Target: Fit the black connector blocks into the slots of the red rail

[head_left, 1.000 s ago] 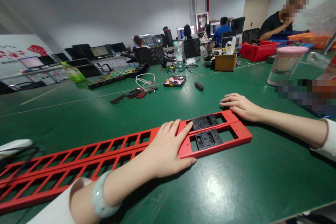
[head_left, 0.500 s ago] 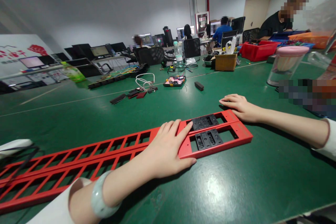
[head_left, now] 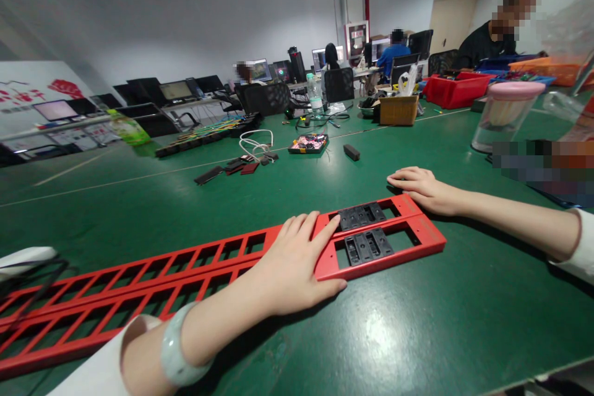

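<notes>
Two long red frames (head_left: 432,236) with rows of rectangular openings lie side by side on the green table (head_left: 417,334). My left hand (head_left: 297,260) rests flat across both, fingers spread, its index fingertip by a black module (head_left: 362,216) set in the far frame. A second black module (head_left: 369,247) sits in the near frame, with an open slot to its right. My right hand (head_left: 424,190) lies on the table at the frames' right end, touching or close beside the far corner. Its fingers stretch left and nothing shows in them.
Beyond the frames lie a small black block (head_left: 351,152), dark flat pieces with a white cable (head_left: 255,145), and a shallow box of parts (head_left: 308,143). A pink-lidded jar (head_left: 508,117) stands right. A person (head_left: 492,43) sits behind a red bin (head_left: 457,90).
</notes>
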Action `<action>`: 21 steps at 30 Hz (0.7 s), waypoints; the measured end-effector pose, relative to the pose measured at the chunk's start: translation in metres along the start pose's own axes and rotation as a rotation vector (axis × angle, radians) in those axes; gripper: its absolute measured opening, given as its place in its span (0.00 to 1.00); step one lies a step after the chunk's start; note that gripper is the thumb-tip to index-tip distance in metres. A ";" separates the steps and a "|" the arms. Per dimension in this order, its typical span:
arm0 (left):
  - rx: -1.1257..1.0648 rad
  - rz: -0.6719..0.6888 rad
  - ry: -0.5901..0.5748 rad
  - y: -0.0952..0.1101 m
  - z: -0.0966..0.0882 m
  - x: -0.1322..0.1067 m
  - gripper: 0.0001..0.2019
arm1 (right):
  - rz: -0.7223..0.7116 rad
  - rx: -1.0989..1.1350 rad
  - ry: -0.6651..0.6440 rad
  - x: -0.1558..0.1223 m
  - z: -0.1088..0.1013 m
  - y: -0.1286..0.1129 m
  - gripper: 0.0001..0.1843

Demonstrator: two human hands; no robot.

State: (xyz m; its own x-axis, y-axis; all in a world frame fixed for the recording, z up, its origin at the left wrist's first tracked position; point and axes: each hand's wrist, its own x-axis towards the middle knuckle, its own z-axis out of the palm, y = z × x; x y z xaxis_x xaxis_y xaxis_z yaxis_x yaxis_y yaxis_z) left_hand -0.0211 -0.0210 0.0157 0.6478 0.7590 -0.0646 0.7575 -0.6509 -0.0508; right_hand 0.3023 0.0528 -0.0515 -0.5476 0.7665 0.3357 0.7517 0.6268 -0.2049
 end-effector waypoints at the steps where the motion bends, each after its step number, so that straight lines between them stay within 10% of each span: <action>1: 0.002 0.000 -0.003 0.000 0.000 0.000 0.43 | -0.001 0.006 -0.002 0.000 0.000 0.000 0.23; 12: 0.008 -0.002 -0.004 0.000 0.001 0.000 0.43 | -0.031 0.038 0.095 0.000 0.006 0.005 0.25; 21: 0.011 -0.002 0.002 -0.001 0.002 0.000 0.43 | -0.078 0.130 0.448 -0.003 -0.009 -0.023 0.29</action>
State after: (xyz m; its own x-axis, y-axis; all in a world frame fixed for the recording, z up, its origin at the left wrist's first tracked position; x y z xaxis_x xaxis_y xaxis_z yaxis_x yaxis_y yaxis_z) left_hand -0.0223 -0.0201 0.0135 0.6462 0.7606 -0.0625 0.7581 -0.6492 -0.0618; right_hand 0.2897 0.0349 -0.0391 -0.3659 0.5985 0.7126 0.6468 0.7142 -0.2677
